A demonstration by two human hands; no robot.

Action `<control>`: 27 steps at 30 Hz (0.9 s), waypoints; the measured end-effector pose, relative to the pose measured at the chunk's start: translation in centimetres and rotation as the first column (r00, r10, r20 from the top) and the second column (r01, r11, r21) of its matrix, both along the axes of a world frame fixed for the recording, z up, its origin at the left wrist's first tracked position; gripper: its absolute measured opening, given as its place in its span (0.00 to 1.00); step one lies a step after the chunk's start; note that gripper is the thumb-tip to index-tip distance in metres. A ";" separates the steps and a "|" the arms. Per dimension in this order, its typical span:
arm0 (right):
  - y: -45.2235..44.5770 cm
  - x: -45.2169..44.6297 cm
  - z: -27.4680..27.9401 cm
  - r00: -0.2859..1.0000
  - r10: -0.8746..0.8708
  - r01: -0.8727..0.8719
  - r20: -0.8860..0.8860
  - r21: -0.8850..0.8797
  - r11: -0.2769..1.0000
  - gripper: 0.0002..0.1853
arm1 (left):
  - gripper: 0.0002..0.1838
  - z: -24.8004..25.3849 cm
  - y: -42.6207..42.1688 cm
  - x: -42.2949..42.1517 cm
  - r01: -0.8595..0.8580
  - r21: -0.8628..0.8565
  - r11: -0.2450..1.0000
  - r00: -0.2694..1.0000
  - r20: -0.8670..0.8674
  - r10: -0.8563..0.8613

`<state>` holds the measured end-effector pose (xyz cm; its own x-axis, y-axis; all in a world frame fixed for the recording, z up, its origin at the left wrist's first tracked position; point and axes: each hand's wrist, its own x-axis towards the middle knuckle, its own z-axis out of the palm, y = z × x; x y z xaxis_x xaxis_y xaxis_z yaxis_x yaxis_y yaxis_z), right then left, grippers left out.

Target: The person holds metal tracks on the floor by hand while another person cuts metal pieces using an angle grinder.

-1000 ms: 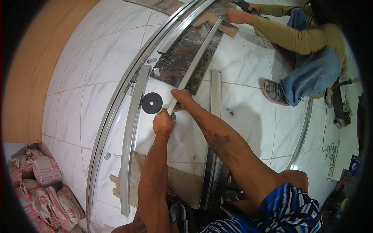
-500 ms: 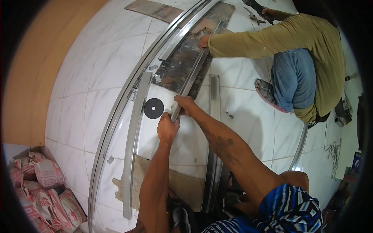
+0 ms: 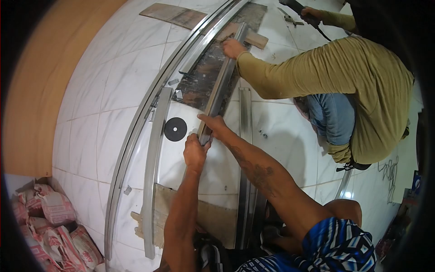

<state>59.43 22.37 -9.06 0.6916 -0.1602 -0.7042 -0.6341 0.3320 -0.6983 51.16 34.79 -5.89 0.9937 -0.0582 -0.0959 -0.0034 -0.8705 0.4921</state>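
Note:
Both my hands grip the near end of a long metal profile (image 3: 220, 86) that slants away across a dark, stained board (image 3: 198, 86). My left hand (image 3: 195, 152) is closed round its lower tip. Just above it, my right hand (image 3: 214, 125) wraps the same piece from the right side. Farther up, a co-worker's hand (image 3: 233, 47) holds the profile near its far end. The co-worker's other hand (image 3: 312, 15) grasps a dark power tool (image 3: 297, 9), only partly in view. A black cutting disc (image 3: 175, 129) lies on the tiles left of my hands.
Long curved metal rails (image 3: 136, 124) and a straight profile (image 3: 156, 167) lie to the left. Another profile (image 3: 245, 158) rests on the right. The co-worker (image 3: 362, 90) crouches at upper right. Red and white bags (image 3: 56, 206) are piled at lower left; a brown board (image 3: 204, 213) lies near my feet.
The profile has turned about its length, showing a broader face. The co-worker has leaned closer, and their arm and the power tool have shifted. My hands keep their grip.

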 end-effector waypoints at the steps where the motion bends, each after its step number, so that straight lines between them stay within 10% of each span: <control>1: 0.2 0.2 0.1 1.000 -0.001 -0.001 -0.027 -0.072 0.997 0.25 | 0.25 0.2 -0.3 -0.2 -0.003 -0.020 1.000 1.000 0.014 0.004; 27: 0.8 -0.6 0.0 0.999 -0.045 0.036 -0.023 -0.304 0.952 0.20 | 0.23 1.3 -2.5 0.7 -0.131 0.024 0.991 0.948 -0.290 0.132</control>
<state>58.79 23.14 -9.06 0.6598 -0.3966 -0.6382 -0.6464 0.1335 -0.7512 51.89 32.32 -4.61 0.9218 0.0720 -0.3810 0.2532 -0.8559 0.4508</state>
